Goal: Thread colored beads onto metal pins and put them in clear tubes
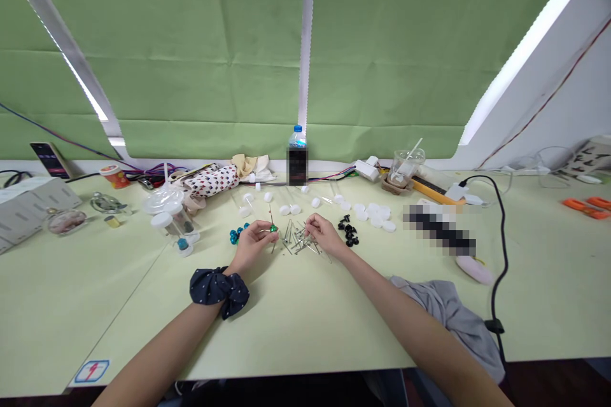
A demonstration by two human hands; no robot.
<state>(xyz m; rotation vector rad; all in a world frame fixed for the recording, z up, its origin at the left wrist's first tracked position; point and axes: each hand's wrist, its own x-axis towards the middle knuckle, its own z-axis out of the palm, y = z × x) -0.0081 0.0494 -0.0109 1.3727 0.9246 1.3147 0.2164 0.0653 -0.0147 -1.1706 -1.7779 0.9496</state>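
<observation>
My left hand (255, 243), with a dark dotted scrunchie (217, 289) on its wrist, pinches a small shiny green ball (273, 228). A thin rod sticks out above and below the ball. Beside that hand, partly hidden by it, lie several blue-green balls (233, 236). My right hand (325, 235) has its fingertips pinched together at the right side of a loose pile of thin metal pins (296, 241). What they hold, if anything, is too small to make out. Several small black pieces (348, 230) lie just right of this hand.
White caps (377, 213) and clear tubes lie behind the hands. A bottle (298, 159) stands at the back. Lidded clear containers (165, 224) are on the left. A grey cloth (439, 311) and black cable (503, 248) lie right, a plastic cup (405, 162) farther back.
</observation>
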